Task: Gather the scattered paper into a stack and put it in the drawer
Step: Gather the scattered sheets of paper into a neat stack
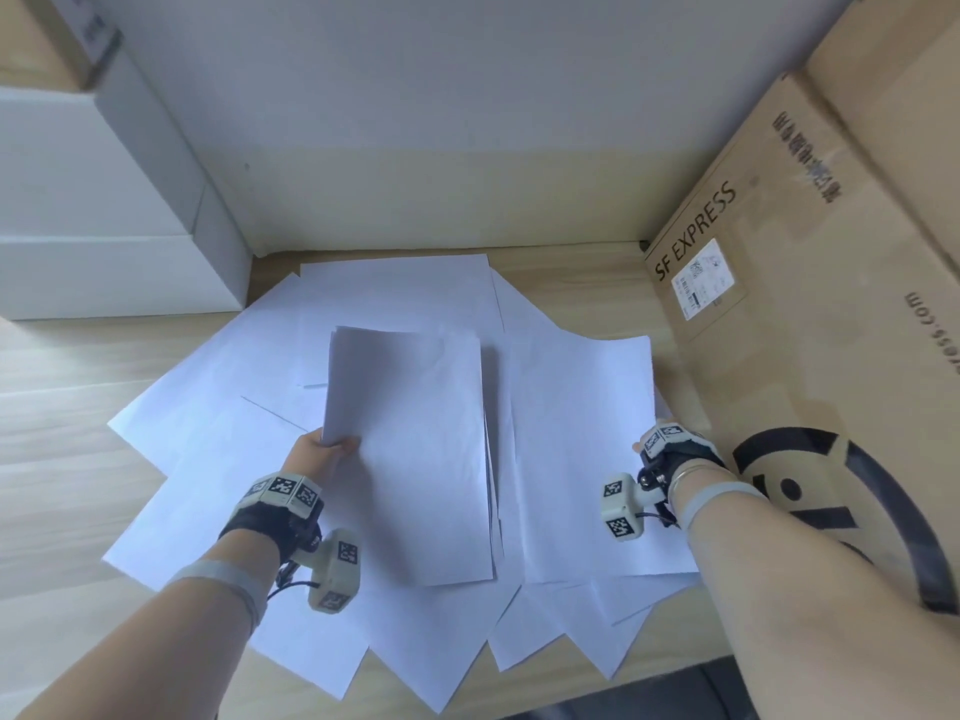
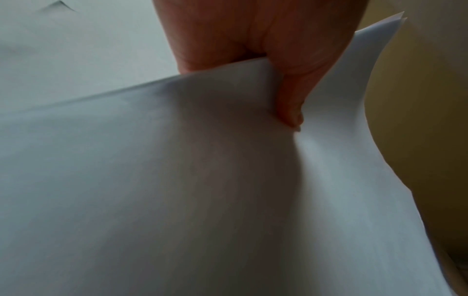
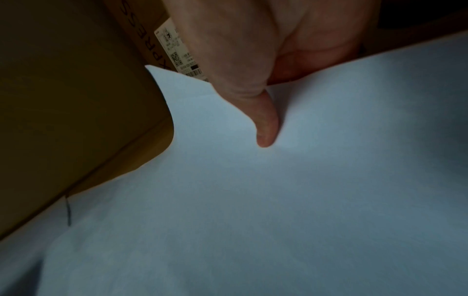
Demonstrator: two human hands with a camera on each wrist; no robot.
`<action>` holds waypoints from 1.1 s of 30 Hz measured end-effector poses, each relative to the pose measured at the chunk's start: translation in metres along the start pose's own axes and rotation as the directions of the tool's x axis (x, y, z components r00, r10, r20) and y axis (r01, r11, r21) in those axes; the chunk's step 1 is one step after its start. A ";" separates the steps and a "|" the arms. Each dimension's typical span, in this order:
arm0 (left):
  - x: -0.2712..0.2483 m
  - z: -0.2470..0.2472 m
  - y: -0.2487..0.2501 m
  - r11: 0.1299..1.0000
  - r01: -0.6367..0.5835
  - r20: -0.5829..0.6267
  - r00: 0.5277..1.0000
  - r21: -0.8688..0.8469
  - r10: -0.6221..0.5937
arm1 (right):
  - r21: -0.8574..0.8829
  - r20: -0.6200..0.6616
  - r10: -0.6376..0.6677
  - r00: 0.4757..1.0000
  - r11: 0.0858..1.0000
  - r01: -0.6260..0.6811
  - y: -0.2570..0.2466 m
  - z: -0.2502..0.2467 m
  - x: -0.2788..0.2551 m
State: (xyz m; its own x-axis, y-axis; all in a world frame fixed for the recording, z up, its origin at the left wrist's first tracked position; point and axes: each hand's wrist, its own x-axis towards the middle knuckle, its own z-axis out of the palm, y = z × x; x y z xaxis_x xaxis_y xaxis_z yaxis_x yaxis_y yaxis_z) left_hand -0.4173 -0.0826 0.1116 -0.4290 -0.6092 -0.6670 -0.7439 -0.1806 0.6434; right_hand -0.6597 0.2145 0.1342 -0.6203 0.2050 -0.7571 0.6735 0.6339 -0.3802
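Observation:
Several white sheets [image 1: 218, 475] lie fanned out over the wooden desk [image 1: 62, 407]. My left hand [image 1: 322, 457] grips a small stack of paper [image 1: 410, 449] by its left edge and holds it above the loose sheets. In the left wrist view the thumb [image 2: 291, 104] lies on top of the stack [image 2: 177, 180] with the fingers hidden beneath. My right hand [image 1: 657, 444] pinches the right edge of a single sheet [image 1: 576, 459] beside the cardboard box. The right wrist view shows the thumb [image 3: 266, 120] pressed on that sheet [image 3: 278, 200]. No drawer is in view.
A large brown SF Express cardboard box [image 1: 805, 304] stands hard against the right side of the papers, also close in the right wrist view [image 3: 76, 100]. White boxes [image 1: 104, 200] are stacked at the back left. A wall [image 1: 441, 122] closes off the back.

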 end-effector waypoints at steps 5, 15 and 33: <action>-0.001 0.010 -0.004 1.000 0.001 0.018 1.000 -0.016 -0.001 | -0.362 -0.074 -0.141 0.987 0.926 0.105 0.019 -0.012 -0.008; -0.002 0.021 -0.007 1.000 0.020 0.021 1.000 0.014 -0.020 | -0.411 -0.068 -0.186 0.980 0.901 0.142 0.033 -0.025 0.015; -0.008 0.013 -0.005 0.999 0.033 0.033 0.999 0.013 -0.033 | -0.116 -0.116 -0.469 0.876 0.882 0.457 0.024 -0.047 -0.005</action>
State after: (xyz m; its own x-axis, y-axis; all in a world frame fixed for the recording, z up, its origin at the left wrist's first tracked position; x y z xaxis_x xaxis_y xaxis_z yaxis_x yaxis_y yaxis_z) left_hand -0.4163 -0.0669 0.1086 -0.4206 -0.5770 -0.7001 -0.7641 -0.1908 0.6162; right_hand -0.6591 0.2643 0.1539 -0.9056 -0.0311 -0.4229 0.2639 0.7393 -0.6195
